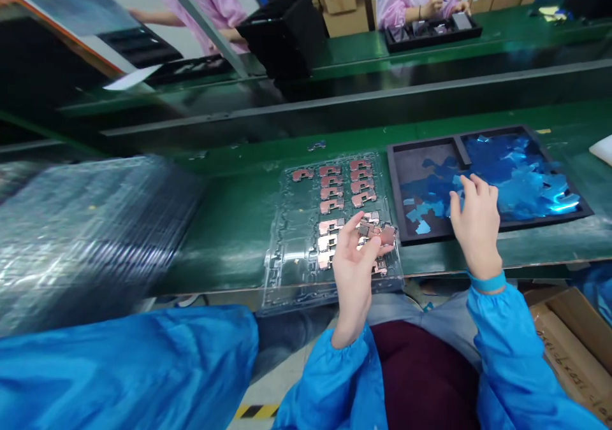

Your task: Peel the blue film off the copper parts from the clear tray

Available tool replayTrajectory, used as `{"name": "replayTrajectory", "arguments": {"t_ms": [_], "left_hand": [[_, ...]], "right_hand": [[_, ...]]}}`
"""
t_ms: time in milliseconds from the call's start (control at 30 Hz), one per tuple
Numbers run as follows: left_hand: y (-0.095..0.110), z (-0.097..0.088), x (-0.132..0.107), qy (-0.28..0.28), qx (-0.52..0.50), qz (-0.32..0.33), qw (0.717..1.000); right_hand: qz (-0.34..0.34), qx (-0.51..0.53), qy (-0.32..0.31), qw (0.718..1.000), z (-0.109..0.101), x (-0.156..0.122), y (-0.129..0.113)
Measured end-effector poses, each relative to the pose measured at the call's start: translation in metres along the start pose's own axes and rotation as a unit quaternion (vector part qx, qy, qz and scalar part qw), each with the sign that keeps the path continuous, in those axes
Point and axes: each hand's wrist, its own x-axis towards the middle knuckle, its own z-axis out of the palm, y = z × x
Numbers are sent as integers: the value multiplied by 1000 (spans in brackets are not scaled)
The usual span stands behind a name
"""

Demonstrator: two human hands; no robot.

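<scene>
My left hand pinches a small copper-coloured circuit part between thumb and fingers, just over a clear plastic blister tray. Rows of similar copper-coloured parts lie in the tray's pockets, and some are hidden behind the hand. To the right, my right hand hovers above a black divided tray, its fingers bent and apart. A bit of blue film shows by its fingertips; whether it sticks to them I cannot tell. Many loose blue film pieces are heaped in the black tray.
A tall stack of clear plastic trays stands at the left on the green bench. A neighbour's blue sleeve reaches in at lower left. Across the bench, people in pink work beside black bins. A cardboard box sits at lower right.
</scene>
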Motion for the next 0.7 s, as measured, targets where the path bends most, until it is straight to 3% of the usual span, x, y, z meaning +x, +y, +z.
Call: {"name": "replayTrajectory", "arguments": {"t_ms": [100,200,267,467,700], "left_hand": [[-2,2,-2,12,14,5,1000],[-7,5,-3,14,8,7,1000],[-9,7,-3,16,15,19,1000],[-8,8,-5,7,39,80,996],[-11,9,-11,3,19,52,998]], "right_hand": [[-41,104,-32,993,-1,-18,-21],[-11,287,-185,940,-5,-51,-49],[36,345,-231,909,-5,-66,-60],[126,426,-238,864,2,-71,-59],[112,391,-228,884,-1,-75,-54]]}}
